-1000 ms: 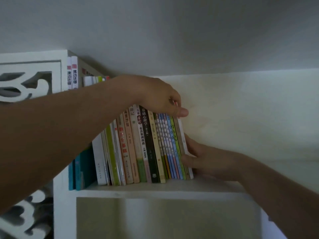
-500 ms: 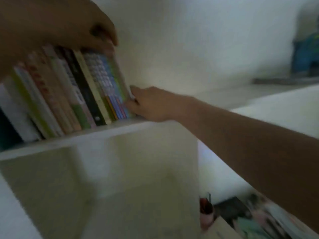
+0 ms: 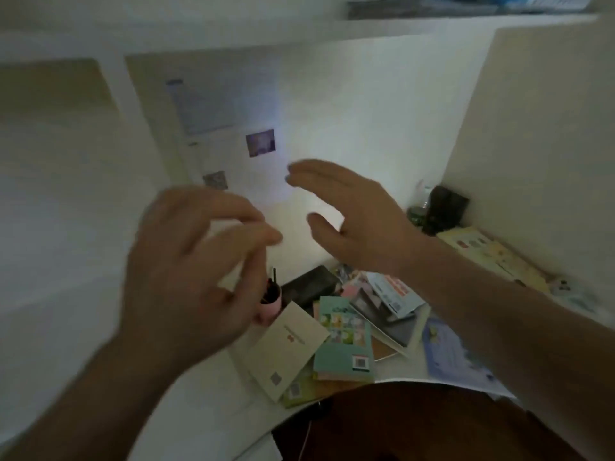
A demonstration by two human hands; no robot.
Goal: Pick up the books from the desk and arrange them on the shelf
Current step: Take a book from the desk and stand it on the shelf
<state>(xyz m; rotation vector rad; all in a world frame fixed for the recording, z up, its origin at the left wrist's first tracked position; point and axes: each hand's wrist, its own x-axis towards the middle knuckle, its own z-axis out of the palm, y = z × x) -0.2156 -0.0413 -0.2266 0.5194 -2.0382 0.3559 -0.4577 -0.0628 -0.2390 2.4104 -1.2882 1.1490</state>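
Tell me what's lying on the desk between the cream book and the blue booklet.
In the head view, a green book lies right beside the cream book, then a dark grey book toward the blue booklet.

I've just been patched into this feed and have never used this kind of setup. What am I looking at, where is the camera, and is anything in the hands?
There is no machine here: a person works with bare hands, and the single camera sits on their head, looking forward and down. The left hand and right hand are both open and empty, raised above the desk; both are blurred. Below them lies a loose pile of books: a cream book leaning over a green book, a blue book to the right, and more overlapping behind. A pink pen holder stands partly behind the left hand, beside a dark case. Papers are stuck on the wall. The shelf with the arranged books is not in view now.
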